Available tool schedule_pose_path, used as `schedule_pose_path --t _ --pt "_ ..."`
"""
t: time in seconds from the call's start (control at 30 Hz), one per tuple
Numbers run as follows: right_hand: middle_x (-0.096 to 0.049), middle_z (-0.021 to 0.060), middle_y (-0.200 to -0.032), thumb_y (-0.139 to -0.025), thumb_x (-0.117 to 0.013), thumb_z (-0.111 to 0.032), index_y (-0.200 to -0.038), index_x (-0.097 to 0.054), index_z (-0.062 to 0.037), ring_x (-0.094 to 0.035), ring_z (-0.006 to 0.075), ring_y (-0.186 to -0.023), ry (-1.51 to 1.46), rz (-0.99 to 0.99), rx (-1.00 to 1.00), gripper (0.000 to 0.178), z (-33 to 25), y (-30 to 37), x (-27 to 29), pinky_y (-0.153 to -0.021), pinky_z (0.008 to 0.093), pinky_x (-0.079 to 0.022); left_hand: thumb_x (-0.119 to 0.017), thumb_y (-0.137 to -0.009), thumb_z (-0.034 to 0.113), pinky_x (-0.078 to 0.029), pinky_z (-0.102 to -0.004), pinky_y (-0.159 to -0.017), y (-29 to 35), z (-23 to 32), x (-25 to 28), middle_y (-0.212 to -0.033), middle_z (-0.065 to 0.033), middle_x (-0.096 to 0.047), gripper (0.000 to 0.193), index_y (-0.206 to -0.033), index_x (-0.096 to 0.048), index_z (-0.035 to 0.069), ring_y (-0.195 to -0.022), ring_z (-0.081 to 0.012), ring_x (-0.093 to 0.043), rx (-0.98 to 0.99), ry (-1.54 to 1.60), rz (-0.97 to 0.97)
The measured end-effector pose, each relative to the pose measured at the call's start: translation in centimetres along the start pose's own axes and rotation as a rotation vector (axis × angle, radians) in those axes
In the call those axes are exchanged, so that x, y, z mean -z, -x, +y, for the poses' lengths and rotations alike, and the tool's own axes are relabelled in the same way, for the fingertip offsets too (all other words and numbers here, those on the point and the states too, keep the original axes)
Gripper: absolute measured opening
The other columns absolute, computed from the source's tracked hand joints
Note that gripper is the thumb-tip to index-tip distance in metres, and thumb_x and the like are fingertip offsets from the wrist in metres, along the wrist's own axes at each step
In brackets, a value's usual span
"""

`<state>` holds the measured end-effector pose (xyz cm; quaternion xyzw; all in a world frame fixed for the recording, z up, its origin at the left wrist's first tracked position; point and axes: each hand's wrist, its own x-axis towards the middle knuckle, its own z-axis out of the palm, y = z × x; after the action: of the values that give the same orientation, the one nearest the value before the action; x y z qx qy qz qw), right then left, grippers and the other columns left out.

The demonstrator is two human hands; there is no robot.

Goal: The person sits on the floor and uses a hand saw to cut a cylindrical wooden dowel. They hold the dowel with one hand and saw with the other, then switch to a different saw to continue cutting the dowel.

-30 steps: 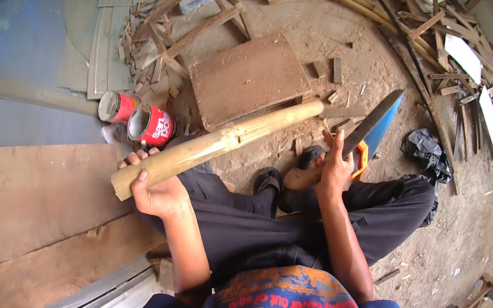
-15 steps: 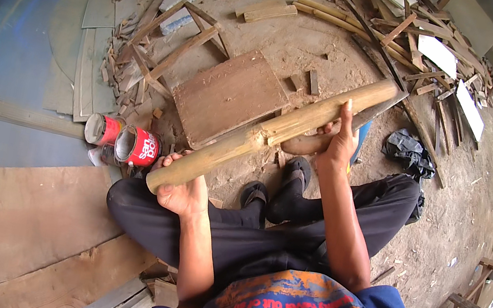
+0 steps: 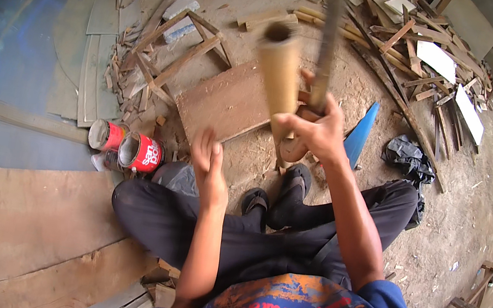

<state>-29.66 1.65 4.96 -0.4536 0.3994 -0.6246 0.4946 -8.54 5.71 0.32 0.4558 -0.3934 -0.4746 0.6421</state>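
Above the right end of the board [image 3: 220,99], the bamboo [image 3: 278,71] stands steeply tilted in the right hand [image 3: 322,131], with the thumb closed across its lower part. The same hand grips the knife [image 3: 328,40], whose dark blade points up just beside the bamboo. The left hand [image 3: 210,171] is open and empty, fingers extended, at the near side of the board. With two items in one grip, it is advisable to keep the fingers off the cutting edge, steady the bamboo from below with the free hand before turning it, and hold the blade angled away from the legs [image 3: 368,207] near the board. Appearance: the bamboo is a smooth-looking, yellow-tan tube; its upper end shows a dark, hollow opening. Blur softens the outline, so finer surface marks cannot be made out
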Motion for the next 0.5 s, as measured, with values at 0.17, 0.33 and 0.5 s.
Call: schedule_pose_path --t 0.17,0.33,0.5 --pt "-0.068 0.0118 -0.121 -0.075 -0.087 -0.006 -0.147 -0.043 0.0001 -0.063 0.0153 -0.105 0.002 -0.359 -0.108 0.084 2.2 1.4 -4.0 -0.091 0.0318 -0.055 -0.066 -0.096 0.032 -0.039 -0.0435 -0.111 -4.6 4.6 -3.1 -0.143 -0.0215 -0.047 0.071 -0.147 -0.031 -0.004 -0.133 -0.0312 -0.049 -0.399 -0.109 -0.354" --pt "-0.073 0.0106 -0.1 -0.092 -0.073 -0.014 -0.14 -0.052 -0.0024 -0.059 0.0058 -0.082 0.505 -0.258 0.244 0.054 5.7 3.0 -3.3 -0.07 0.027 -0.051 -0.07 -0.091 0.011 -0.058 -0.0398 -0.079 -4.1 3.5 0.0 -0.106 -0.0168 -0.065 0.044 -0.125 -0.045 -0.002 -0.088 -0.0259 -0.067 -0.505 -0.046 0.079" --pt "-0.072 0.0197 -0.089 -0.094 -0.057 -0.007 -0.132 -0.054 0.0008 -0.073 0.0313 -0.086 0.435 -0.234 -0.155 0.039 9.9 9.4 -2.7 -0.076 0.0404 -0.055 -0.072 -0.083 -0.002 -0.053 -0.0367 -0.083 -2.4 2.6 5.7 -0.098 -0.0076 -0.061 0.031 -0.106 -0.051 0.003 -0.086 -0.0188 -0.061 -0.347 -0.013 0.419"
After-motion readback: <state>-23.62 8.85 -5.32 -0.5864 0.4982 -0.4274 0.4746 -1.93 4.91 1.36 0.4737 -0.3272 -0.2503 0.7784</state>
